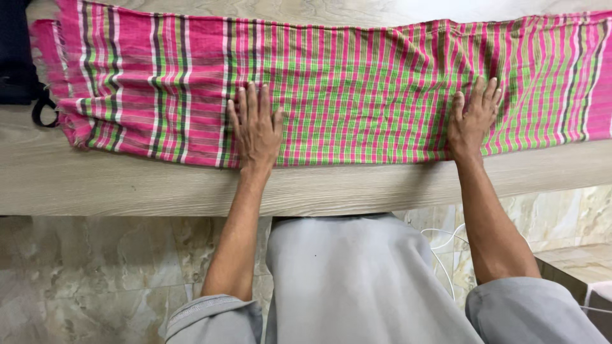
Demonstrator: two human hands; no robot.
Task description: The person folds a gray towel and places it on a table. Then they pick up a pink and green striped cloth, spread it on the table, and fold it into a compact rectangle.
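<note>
Pink cloth [357, 83] with green and white stripes lies stretched in a long band across the tabletop [127, 185], its near edge running just short of the tabletop's front edge. Both of your hands rest flat on the cloth, palms down, fingers spread and gripping nothing. Your left hand [256, 127] presses near the middle of the cloth, close to its near edge; your right hand [473, 118] presses further toward the cloth's right end, well apart from the left.

To smooth it well, as I judge it, keep your palms flat and your fingers wide, and push outward from the cloth's middle so the ripples between your hands run toward the ends instead of bunching. The stretch above your right hand looks the most wrinkled, so give it firm, even pressure. Keep the near edge parallel to the tabletop's front edge, and mind the frayed left end, which lies slightly crumpled.

Left of the cloth's frayed end, a dark bag [16, 57] with a looped strap sits at the tabletop's corner. No packages, labels or signs show anywhere around the cloth. Below it, past the tabletop's front edge, you see your grey clothing, a marbled floor and a thin white cable.
</note>
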